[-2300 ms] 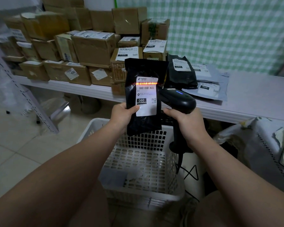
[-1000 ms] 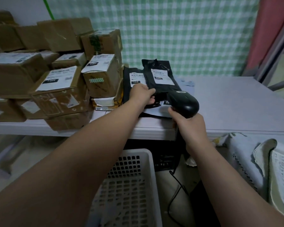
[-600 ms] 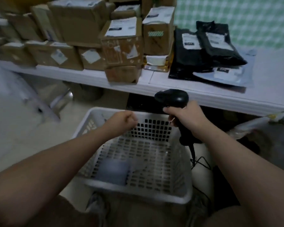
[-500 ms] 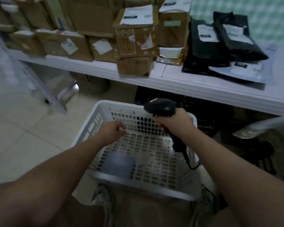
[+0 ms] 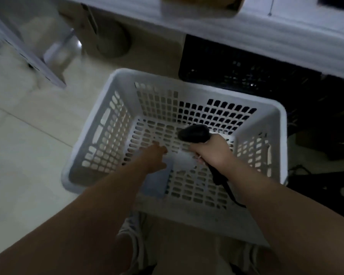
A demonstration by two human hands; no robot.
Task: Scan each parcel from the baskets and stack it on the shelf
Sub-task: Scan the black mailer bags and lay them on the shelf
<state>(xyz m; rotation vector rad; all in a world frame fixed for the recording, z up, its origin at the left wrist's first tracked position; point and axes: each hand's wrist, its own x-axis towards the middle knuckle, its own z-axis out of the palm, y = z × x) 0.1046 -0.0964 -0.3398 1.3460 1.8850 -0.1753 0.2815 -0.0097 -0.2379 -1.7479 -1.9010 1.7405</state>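
- The left hand is reaching into the white basket, just over a flat grey parcel lying on its floor; blur is hiding whether the fingers are gripping it.
- The right hand is clutching a black scanner above the basket.
- The shelf is showing beyond.

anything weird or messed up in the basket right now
Nothing stands out. The white perforated plastic basket sits upright on the floor, one flat pale grey parcel lies in it by the left hand, and the right hand grips the black handheld scanner.
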